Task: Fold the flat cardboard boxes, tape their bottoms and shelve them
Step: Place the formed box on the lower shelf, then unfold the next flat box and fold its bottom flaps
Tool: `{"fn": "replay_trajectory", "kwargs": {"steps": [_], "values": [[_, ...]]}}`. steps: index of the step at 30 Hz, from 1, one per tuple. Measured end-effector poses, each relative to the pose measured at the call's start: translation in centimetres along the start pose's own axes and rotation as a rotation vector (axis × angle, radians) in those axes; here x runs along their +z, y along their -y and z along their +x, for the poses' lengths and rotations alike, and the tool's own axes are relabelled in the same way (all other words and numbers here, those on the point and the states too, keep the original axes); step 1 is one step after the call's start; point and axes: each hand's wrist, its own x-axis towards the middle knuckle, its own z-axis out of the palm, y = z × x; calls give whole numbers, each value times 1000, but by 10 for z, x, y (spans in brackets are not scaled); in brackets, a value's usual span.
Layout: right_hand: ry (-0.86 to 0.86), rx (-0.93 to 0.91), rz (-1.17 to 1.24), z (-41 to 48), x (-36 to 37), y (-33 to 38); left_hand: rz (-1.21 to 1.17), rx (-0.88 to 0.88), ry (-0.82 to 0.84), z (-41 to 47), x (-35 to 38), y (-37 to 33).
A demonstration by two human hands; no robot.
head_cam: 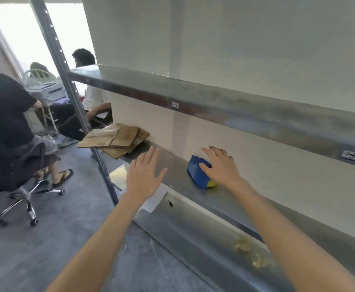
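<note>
A stack of flat brown cardboard boxes (117, 138) lies at the left end of the metal shelf (178, 171), jutting over its corner. My left hand (146, 172) hovers over the shelf with fingers spread, a short way right of the stack and holding nothing. My right hand (220, 165) rests palm down on a blue and yellow object (197, 175) that sits on the shelf against the white wall; the fingers lie over it and are not clearly closed around it.
An upper metal shelf (235, 110) overhangs the work level. A grey slotted upright post (67, 81) stands at the left corner. A person on a wheeled office chair (22, 175) sits left, with other people at a desk behind. Grey floor (46, 239) lies below.
</note>
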Motion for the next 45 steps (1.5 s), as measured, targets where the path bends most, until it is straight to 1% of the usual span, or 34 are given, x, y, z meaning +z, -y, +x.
{"fn": "replay_trajectory", "kwargs": {"steps": [6,13,20,25,30,36,40,45], "values": [[43,-93,15,75,33,65,4,-95,13,32,20,83],[63,-144,39,188,75,129,15,-143,1,98,45,184],[130,-122,96,295,112,193,25,-166,-5,170,55,274],[165,-107,93,343,140,228,13,-169,25,201,72,333],[176,-29,87,379,173,251,-15,-166,83,235,93,393],[158,184,115,409,214,273,-47,-79,174,282,130,467],[181,337,165,413,236,288,-70,-31,251,309,154,509],[201,489,165,416,258,300,-178,-120,335,326,175,536]]}}
